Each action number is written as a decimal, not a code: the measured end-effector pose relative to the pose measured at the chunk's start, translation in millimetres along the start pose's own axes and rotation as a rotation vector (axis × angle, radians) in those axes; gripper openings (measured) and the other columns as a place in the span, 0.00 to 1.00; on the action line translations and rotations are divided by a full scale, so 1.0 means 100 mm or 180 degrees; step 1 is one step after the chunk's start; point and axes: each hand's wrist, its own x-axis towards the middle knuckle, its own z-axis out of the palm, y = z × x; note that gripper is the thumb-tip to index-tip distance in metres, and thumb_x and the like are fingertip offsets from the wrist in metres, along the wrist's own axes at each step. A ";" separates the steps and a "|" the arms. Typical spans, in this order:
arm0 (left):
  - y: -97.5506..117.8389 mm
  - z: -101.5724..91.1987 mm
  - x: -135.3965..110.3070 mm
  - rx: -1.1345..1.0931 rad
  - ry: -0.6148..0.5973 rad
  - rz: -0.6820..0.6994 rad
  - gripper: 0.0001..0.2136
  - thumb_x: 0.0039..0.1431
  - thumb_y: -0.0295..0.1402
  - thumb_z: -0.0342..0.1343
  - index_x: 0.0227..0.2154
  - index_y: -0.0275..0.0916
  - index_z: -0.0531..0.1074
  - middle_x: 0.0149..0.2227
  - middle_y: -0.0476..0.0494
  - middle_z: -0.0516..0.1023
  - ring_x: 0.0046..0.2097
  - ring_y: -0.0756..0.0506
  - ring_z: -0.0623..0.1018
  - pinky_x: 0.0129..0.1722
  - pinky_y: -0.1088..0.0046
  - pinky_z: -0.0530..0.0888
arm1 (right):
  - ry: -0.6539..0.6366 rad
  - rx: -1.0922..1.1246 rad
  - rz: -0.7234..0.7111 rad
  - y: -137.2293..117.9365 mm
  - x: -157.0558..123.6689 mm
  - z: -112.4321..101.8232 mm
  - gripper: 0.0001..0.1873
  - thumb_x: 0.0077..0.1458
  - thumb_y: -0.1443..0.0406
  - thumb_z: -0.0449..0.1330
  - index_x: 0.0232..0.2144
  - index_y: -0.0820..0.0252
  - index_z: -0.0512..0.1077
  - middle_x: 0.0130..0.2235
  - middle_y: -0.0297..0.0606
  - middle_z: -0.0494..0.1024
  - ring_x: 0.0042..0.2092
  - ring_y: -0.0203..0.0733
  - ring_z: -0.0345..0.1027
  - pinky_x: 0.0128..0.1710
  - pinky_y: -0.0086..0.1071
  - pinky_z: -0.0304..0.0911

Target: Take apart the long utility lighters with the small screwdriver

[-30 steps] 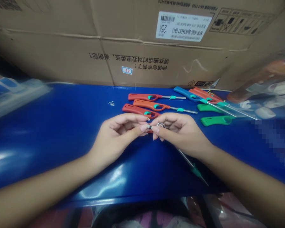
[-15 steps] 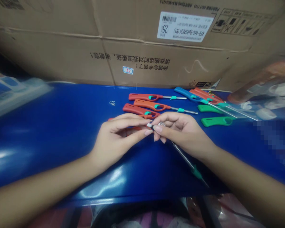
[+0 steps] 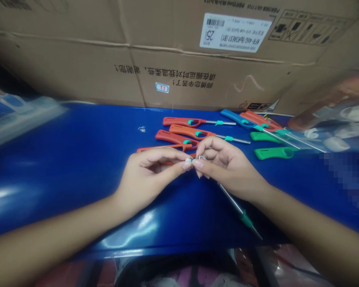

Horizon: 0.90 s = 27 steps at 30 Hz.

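The left hand [image 3: 149, 171] has its grip pinched tight, thumb against finger, on a small white piece [image 3: 188, 160]; the right hand [image 3: 230, 165] meets it, its grip closed likewise on a thin pale wire [image 3: 202, 158] curling at the fingertips; the small white piece sits between the two hands, over the table [image 3: 62, 171]; on the far side lies an orange lighter [image 3: 184, 129]; a metal rod [image 3: 231, 197] slants toward the near right; a cardboard box [image 3: 89, 59] stands farthest.

Brown cardboard [image 3: 86, 85] is rising along the far edge of a glossy blue table [image 3: 71, 163], and pale light [image 3: 148, 225] is gleaming near the table's front edge
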 end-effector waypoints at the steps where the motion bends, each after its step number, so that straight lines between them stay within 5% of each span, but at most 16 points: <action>1: 0.00 0.01 0.00 -0.0013 0.0020 -0.0011 0.04 0.53 0.28 0.69 0.33 0.42 0.84 0.36 0.47 0.85 0.36 0.47 0.84 0.41 0.73 0.81 | 0.0000 -0.0004 -0.0005 0.01 0.00 0.01 0.17 0.54 0.58 0.70 0.34 0.57 0.65 0.28 0.26 0.72 0.28 0.29 0.68 0.30 0.26 0.64; 27: -0.04 -0.02 0.00 0.0072 -0.0167 0.0408 0.07 0.54 0.23 0.67 0.34 0.42 0.83 0.34 0.50 0.86 0.34 0.49 0.85 0.37 0.79 0.83 | 0.0087 0.0244 0.0319 -0.03 0.01 0.02 0.17 0.52 0.56 0.71 0.30 0.60 0.69 0.25 0.32 0.80 0.24 0.29 0.68 0.26 0.26 0.64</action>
